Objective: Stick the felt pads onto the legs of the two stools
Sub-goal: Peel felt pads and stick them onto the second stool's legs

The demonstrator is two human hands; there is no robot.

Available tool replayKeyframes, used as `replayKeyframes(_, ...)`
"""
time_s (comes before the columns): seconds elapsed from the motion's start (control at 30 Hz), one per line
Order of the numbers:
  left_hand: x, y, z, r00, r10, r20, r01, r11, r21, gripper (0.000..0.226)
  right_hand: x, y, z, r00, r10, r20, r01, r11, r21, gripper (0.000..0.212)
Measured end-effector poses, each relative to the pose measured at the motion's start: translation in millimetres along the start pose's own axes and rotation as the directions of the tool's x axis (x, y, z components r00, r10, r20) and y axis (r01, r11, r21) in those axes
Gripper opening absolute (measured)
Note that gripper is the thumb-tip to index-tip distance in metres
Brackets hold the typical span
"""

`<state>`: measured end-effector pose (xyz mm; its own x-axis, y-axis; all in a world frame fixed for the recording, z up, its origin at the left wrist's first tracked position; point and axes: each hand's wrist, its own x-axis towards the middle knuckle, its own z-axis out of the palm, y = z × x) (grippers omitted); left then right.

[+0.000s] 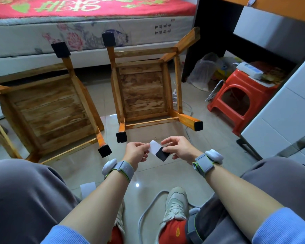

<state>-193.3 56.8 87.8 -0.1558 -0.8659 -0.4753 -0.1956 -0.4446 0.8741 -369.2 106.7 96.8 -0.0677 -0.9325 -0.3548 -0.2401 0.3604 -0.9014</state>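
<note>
Left hand (136, 152) fingers pinch white backing (154, 146), right hand (180, 148) fingers pinch black felt pad (162, 154), half peeled I think. Pad mid-air, near right stool (143, 92); left stool (48, 110) beside, both flipped on floor (153, 175).

Orange-brown stained wooden stool (48, 110), nine o'clock; matching wooden stool (143, 92), twelve o'clock. Black square leg caps (121, 137). Black square felt pad (162, 154), white backing paper (154, 147), centre. Red plastic stool (236, 80), three o'clock. Red bedspread (95, 7) carries green motifs.

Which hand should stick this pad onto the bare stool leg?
Right hand: it pinches the black pad, and the bare leg stands on its side. The left hand holds only the white backing.
</note>
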Motion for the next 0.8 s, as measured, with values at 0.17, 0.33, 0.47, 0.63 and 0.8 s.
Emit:
replayKeyframes(0.17,-2,34,-7,1.0,-0.011,0.009,0.011,0.997,0.075,0.017,-5,-19,-7,0.993,-0.119,-0.024,0.119,0.993,0.011,0.011)
replayKeyframes(0.33,-6,82,-11,0.998,0.034,0.053,-0.043,0.986,0.164,0.017,-12,-43,-16,0.97,-0.217,-0.106,0.219,0.976,0.007,0.007)
replayKeyframes(0.47,-13,130,-9,0.99,0.11,0.087,-0.127,0.967,0.22,0.016,-14,-76,-33,0.94,-0.293,-0.174,0.304,0.952,0.036,0.007)
replayKeyframes(0.63,-17,184,-3,0.977,0.18,0.113,-0.202,0.951,0.235,0.015,-13,-122,-61,0.895,-0.369,-0.251,0.391,0.919,0.044,0.004)
replayKeyframes(0.8,-2,214,-5,0.973,0.227,0.046,-0.231,0.943,0.24,0.023,2,-161,-91,0.884,-0.358,-0.3,0.401,0.911,0.096,0.005)
